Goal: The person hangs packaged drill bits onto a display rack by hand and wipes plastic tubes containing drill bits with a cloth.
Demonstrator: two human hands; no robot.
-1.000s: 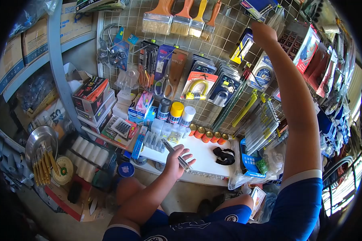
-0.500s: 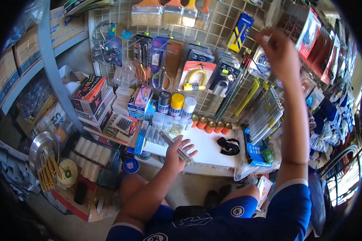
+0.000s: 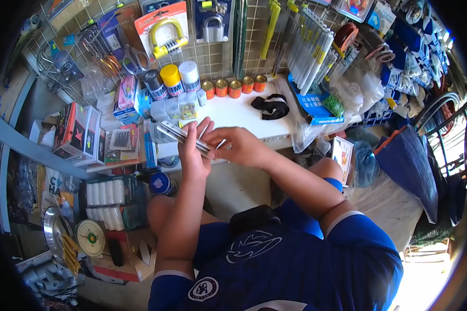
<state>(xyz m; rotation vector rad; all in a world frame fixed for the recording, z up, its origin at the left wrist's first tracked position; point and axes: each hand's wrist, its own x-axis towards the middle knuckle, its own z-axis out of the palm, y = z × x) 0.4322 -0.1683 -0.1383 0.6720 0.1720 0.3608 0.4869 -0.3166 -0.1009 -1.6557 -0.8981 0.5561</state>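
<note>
My left hand is closed around a small stack of long, narrow silvery strips, held at a slant above the front of the white shelf. Their exact kind is too blurred to name. From the right, my right hand meets the lower end of the stack. Its thumb and forefinger pinch a thin pale strip there. Behind the hands stand small clear boxes and black, yellow and white spray cans.
Orange-labelled tins line the back of the white shelf, with a black cloth item to their right. Padlock packs and long silvery packets hang on the wire grid. A dial scale stands lower left.
My right hand has come down from the hanging goods at the upper right to the strips in my left hand. The view has tilted and turned.
</note>
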